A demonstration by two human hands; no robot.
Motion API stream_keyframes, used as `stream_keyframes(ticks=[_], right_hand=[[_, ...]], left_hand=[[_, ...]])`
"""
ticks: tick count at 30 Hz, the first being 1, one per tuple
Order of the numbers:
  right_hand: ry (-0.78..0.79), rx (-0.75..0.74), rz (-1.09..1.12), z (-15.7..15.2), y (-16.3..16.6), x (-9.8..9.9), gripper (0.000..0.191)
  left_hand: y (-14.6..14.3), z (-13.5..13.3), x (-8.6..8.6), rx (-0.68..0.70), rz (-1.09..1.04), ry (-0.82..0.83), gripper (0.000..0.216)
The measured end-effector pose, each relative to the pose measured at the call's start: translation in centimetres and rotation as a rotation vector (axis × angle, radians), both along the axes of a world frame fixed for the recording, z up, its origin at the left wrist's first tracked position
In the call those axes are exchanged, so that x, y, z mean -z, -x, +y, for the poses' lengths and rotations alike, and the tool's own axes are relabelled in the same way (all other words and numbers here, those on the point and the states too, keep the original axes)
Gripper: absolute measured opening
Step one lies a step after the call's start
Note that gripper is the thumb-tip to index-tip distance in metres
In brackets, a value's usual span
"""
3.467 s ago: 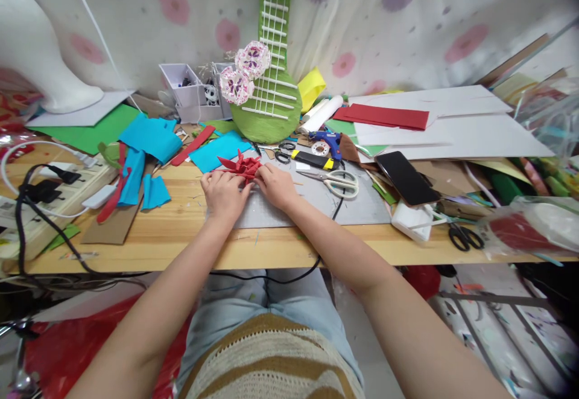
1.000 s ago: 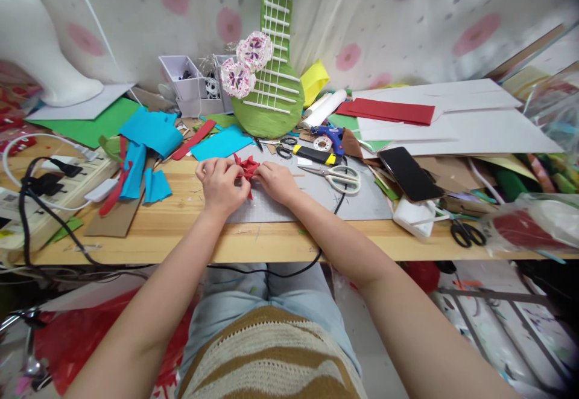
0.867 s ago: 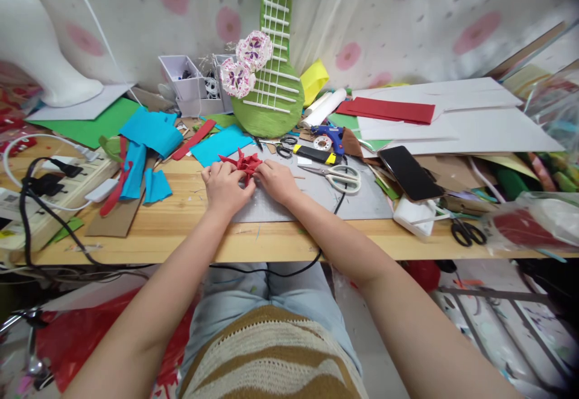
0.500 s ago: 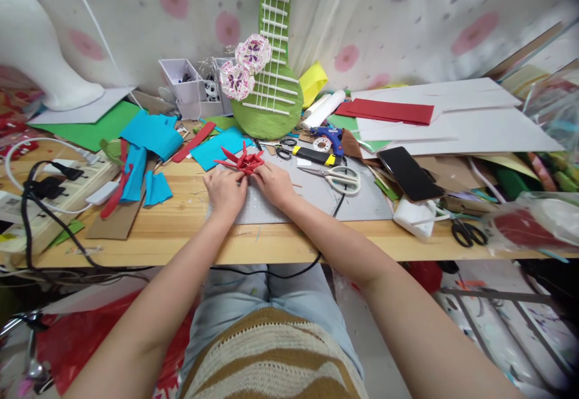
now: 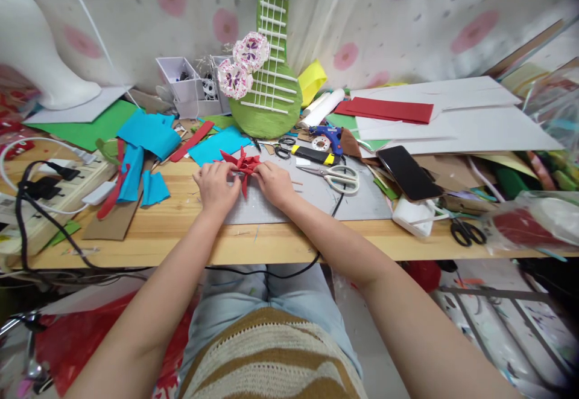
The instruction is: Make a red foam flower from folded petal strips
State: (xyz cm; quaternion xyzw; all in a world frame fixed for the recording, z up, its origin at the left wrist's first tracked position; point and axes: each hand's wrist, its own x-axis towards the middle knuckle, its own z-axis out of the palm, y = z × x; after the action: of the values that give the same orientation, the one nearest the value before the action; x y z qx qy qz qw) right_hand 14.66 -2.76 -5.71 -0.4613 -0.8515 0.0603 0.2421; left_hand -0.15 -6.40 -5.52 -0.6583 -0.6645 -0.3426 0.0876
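Observation:
A red crepe-paper flower [image 5: 243, 162] with narrow pointed petals is held between my two hands, just above the grey cutting mat [image 5: 362, 203]. My left hand [image 5: 217, 189] has its fingers closed on the petals at the left side. From the right, my right hand [image 5: 274, 183] pinches the flower near its centre. A thin stick end [image 5: 297, 183] pokes out beyond the right hand; whether it joins the flower is hidden. Blue crepe paper [image 5: 219, 145] lies behind the left hand. White-handled scissors [image 5: 342, 179] and a yellow-black utility knife [image 5: 315, 155] rest right of the hands.
A green guitar-shaped piece [image 5: 266, 109] with paper flowers stands at the back. A blue glue gun [image 5: 332, 137], a phone [image 5: 409, 172], black scissors [image 5: 468, 233] and white boards [image 5: 479, 115] lie to the right. Left are a power strip [image 5: 58, 206] and blue paper strips [image 5: 147, 136].
The flower has turned in my hands, and one petal now points down between them. My left hand has shifted slightly left, its fingers a little more raised. The right hand has barely moved.

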Motion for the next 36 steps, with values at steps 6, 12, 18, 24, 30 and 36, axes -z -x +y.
stream_keyframes(ticks=[6, 12, 18, 24, 30, 36], right_hand=[[-0.03, -0.101, 0.061, 0.7, 0.1, 0.9, 0.016], [-0.075, -0.15, 0.151, 1.4, 0.0, 1.3, 0.014], [-0.025, -0.153, 0.167, 1.5, 0.0, 1.2, 0.015], [-0.048, -0.179, 0.164, 1.5, -0.3, 1.2, 0.013], [-0.099, -0.192, 0.119, 1.4, -0.6, 1.1, 0.01], [-0.091, -0.177, 0.034, 1.5, -0.5, 1.0, 0.016]], left_hand=[[0.6, 0.7, 0.4, 0.104, 0.136, -0.07, 0.008], [0.9, 0.9, 0.6, 0.126, 0.152, -0.097, 0.009], [1.1, 1.0, 0.5, 0.129, 0.133, -0.107, 0.007], [1.2, 1.1, 0.5, 0.156, 0.133, -0.126, 0.01], [1.3, 1.0, 0.2, 0.196, 0.143, -0.092, 0.01], [1.2, 0.9, 0.1, 0.2, 0.151, -0.064, 0.008]])
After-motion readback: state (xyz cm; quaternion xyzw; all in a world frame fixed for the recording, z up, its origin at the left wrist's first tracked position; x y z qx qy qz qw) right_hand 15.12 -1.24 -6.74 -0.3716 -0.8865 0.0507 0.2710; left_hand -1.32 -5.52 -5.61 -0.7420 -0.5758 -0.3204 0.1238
